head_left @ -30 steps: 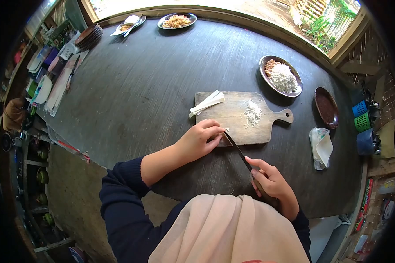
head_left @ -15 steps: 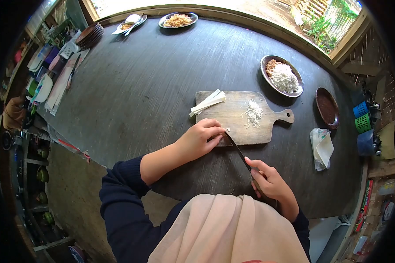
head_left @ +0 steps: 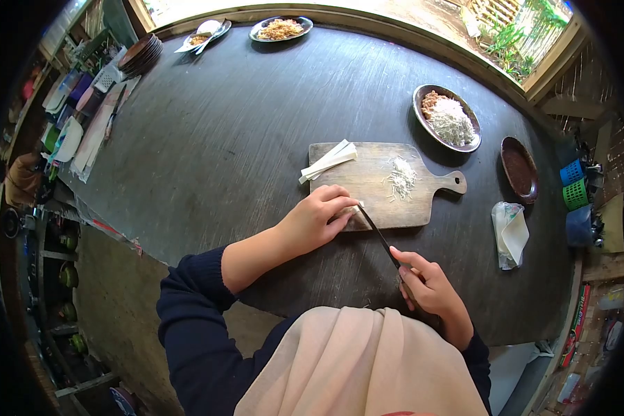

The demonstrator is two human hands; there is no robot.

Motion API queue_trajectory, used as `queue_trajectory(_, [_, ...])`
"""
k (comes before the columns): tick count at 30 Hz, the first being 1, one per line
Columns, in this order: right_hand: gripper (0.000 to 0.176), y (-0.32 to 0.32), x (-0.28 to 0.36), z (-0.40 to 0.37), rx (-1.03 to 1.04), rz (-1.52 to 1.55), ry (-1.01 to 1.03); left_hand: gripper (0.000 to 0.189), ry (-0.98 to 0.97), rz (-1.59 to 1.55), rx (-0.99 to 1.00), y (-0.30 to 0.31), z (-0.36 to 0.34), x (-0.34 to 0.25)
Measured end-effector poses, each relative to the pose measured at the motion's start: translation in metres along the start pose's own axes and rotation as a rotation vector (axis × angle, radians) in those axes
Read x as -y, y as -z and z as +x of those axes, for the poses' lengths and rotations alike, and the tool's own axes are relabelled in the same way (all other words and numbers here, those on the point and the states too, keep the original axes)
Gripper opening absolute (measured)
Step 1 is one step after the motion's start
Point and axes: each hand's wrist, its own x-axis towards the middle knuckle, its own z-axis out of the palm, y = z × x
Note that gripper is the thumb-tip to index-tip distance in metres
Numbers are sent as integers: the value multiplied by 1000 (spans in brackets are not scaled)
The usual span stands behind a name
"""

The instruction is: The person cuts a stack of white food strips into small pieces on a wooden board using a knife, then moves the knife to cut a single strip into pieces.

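A wooden cutting board [head_left: 369, 182] with a handle on its right lies on the dark table. My left hand [head_left: 317, 216] rests at the board's near left edge, fingertips pinched on a small white piece that they mostly cover. My right hand [head_left: 426, 283] grips a knife [head_left: 378, 234], its dark blade slanting up and left so that the tip end meets the left fingertips. Pale white strips [head_left: 329, 161] lie stacked at the board's far left corner. Thin white shreds [head_left: 401, 179] form a small heap right of the middle.
Beyond the board stands a dark plate [head_left: 418, 116] of white shreds and brown food. To its right are an oval brown dish [head_left: 518, 170] and a folded plastic packet [head_left: 510, 236]. Two plates of food [head_left: 281, 30] sit along the far edge; stacked brown plates [head_left: 141, 55] are far left.
The knife and right hand have shifted very slightly, and more white shows beside the left fingertips. Both hands keep their grip; the other things stay in place.
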Motion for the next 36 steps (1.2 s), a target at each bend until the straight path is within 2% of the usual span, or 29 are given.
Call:
queue_trajectory(7, [43, 3, 4, -1, 26, 118, -77, 22, 55, -31, 3, -1, -1, -1])
queue_trajectory(13, [43, 5, 7, -1, 50, 248, -167, 21, -3, 2, 26, -1, -2, 1])
queue_trajectory(26, [42, 10, 3, -2, 26, 282, -147, 19, -15, 14, 47, -1, -3, -1])
queue_trajectory(28, [43, 11, 1, -3, -45, 213, -93, 18, -34, 32, 58, -1, -3, 0])
queue_trajectory(36, [42, 9, 5, -4, 2, 121, -68, 16, -69, 34, 49, 0, -2, -2])
